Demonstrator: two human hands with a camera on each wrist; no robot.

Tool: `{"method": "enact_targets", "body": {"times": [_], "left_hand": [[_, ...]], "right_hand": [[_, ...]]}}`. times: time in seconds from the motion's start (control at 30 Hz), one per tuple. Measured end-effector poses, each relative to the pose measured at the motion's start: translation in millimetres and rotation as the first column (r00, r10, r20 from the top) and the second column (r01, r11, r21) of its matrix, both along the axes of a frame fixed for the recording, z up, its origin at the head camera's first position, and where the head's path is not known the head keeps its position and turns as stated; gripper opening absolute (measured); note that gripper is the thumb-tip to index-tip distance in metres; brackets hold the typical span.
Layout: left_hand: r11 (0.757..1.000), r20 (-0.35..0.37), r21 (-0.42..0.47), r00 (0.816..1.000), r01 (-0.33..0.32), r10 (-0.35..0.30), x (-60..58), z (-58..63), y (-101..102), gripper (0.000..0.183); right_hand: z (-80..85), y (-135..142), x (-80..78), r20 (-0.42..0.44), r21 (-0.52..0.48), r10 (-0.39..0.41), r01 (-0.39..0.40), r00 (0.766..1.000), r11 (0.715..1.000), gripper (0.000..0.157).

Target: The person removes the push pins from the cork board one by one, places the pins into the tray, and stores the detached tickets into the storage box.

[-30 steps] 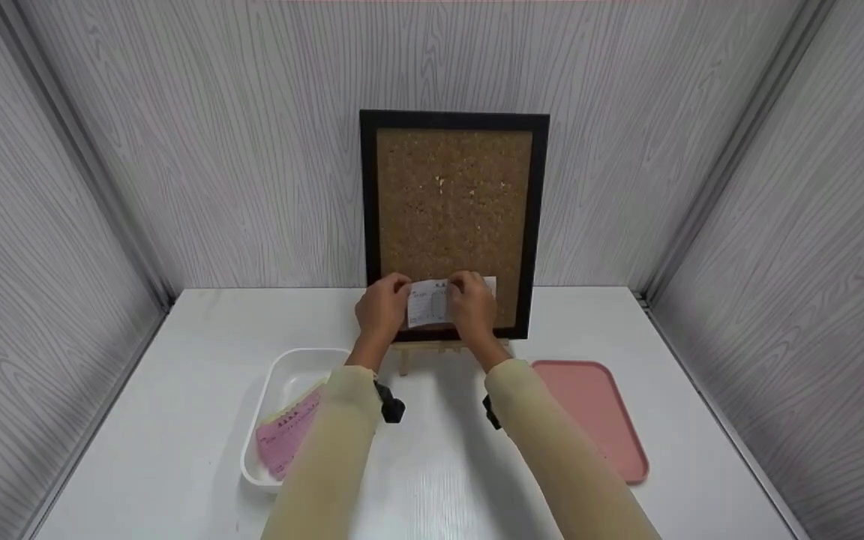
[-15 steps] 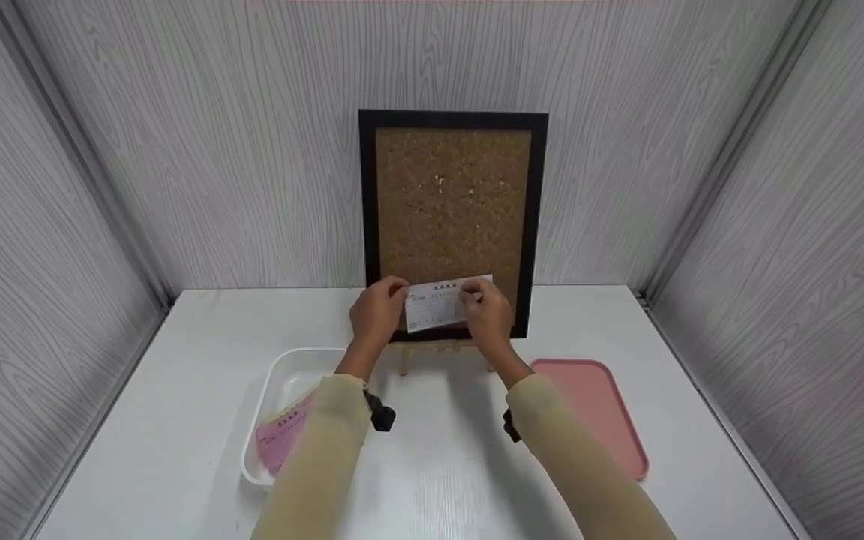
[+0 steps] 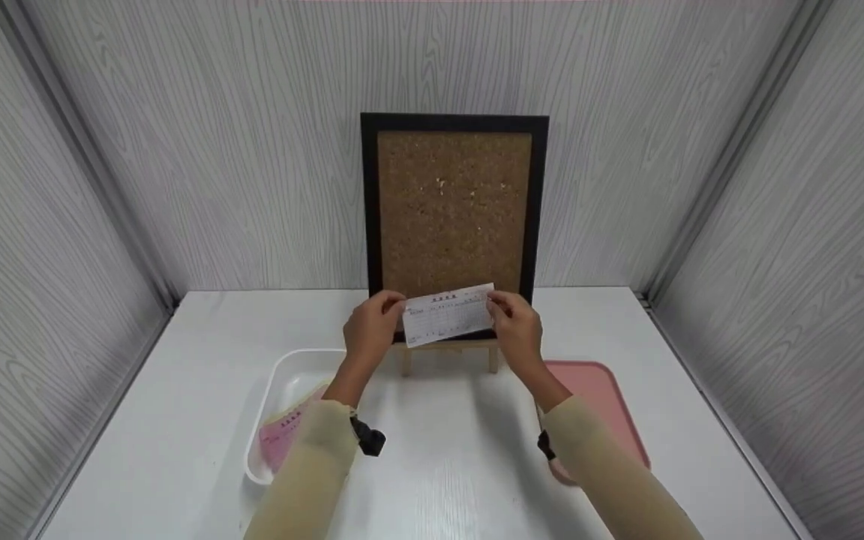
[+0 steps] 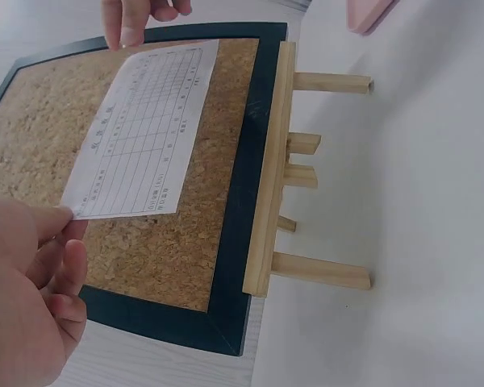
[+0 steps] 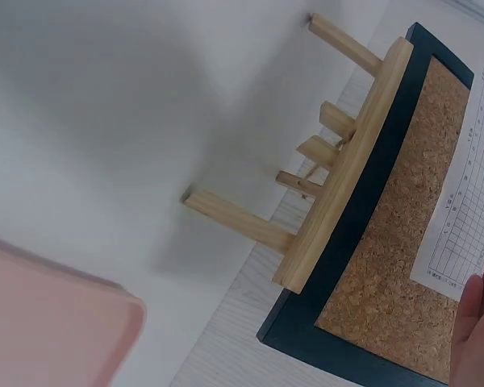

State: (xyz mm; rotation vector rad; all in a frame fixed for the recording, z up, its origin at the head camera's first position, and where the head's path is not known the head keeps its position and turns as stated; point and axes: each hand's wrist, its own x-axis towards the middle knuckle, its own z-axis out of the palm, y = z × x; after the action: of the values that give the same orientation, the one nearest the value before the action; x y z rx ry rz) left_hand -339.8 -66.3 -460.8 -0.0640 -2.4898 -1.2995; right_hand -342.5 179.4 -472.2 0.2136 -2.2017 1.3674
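Observation:
A white printed receipt slip (image 3: 447, 315) is stretched in front of the lower part of a framed corkboard (image 3: 454, 210), its right end tilted higher. My left hand (image 3: 370, 326) pinches its left end; in the left wrist view my left thumb and fingers (image 4: 60, 242) hold the slip at a corner. At the other end my right hand (image 3: 518, 330) has its fingertips on the slip's right edge, near the upper corner. The right wrist view catches only part of that hand (image 5: 480, 322) beside the slip (image 5: 468, 210). Behind them the board leans on a wooden easel (image 4: 273, 185).
A white tray (image 3: 253, 450) at the left holds pink and yellow slips (image 3: 280, 435), partly covered by my sleeve. A pink tray (image 3: 604, 390) lies at the right, under my right forearm in the head view. Wood-grain panels enclose the white table (image 3: 439, 465).
My right hand has slid from the middle of the slip to its right edge, uncovering more print. Both hands and the slip have come slightly lower and toward me.

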Motion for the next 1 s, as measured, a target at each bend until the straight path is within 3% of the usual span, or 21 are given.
{"method": "enact_targets", "body": {"times": [0.27, 0.5, 0.73, 1.0], "left_hand": [[1.0, -0.034, 0.021, 0.999, -0.02, 0.021, 24.4, -7.6, -5.8, 0.013], [0.999, -0.021, 0.03, 0.999, -0.026, 0.027, 45.1, -10.0, -17.7, 0.014], [0.997, 0.002, 0.068, 0.999, -0.035, 0.035, 71.7, -9.3, -34.1, 0.017], [0.996, 0.032, 0.039, 0.997, -0.078, 0.077, 93.3, -12.5, -50.7, 0.02]], "right_hand": [[-5.3, 24.3, 23.4, 0.012, -0.013, 0.038, -0.038, 0.999, 0.999, 0.016], [-16.2, 47.0, 44.0, 0.045, 0.039, -0.006, 0.005, 0.999, 0.999, 0.015], [-26.0, 61.8, 62.0, 0.087, 0.012, 0.005, -0.006, 0.996, 1.0, 0.013], [-38.2, 92.5, 78.8, 0.122, 0.042, -0.065, 0.06, 0.99, 0.997, 0.015]]}}
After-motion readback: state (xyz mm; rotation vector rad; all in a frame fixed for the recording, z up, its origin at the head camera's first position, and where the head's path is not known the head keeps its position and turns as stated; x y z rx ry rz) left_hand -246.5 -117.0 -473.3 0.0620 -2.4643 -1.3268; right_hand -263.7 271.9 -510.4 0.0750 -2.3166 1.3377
